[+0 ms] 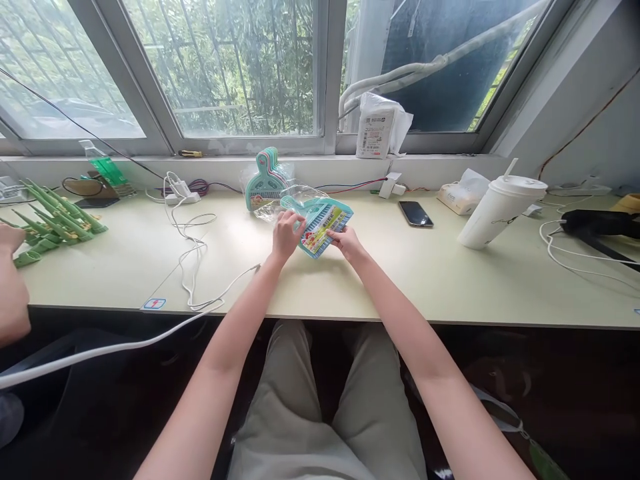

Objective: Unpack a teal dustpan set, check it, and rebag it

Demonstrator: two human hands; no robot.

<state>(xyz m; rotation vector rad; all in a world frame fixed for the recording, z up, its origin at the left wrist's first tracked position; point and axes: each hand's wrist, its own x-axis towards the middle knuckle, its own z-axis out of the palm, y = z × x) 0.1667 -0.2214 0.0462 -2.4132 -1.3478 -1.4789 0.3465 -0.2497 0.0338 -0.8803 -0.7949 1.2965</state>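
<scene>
Head view, items on the pale table [425, 280] under the window: your left hand [286, 235] grips the left edge of a teal plastic comb-like piece [320, 223] with a colourful printed label, fingers curled over its top edge; your right hand [347, 243] pinches the lower right corner of the same piece, thumb on the label. The piece lies near the middle of the table, half inside a clear plastic bag [295, 199] that bunches behind it. Just behind that, a stack of like teal pieces [265, 180] stands upright in clear wrap against the sill. To the right: a dark phone [415, 213] lying flat, a tissue pack [457, 193], a white lidded cup [500, 210] with a straw. To the left: a white cable [193, 247] looping across the table, and a pile of green pegs [55, 217]. At the far left edge, another person's hand [13, 280] shows.
</scene>
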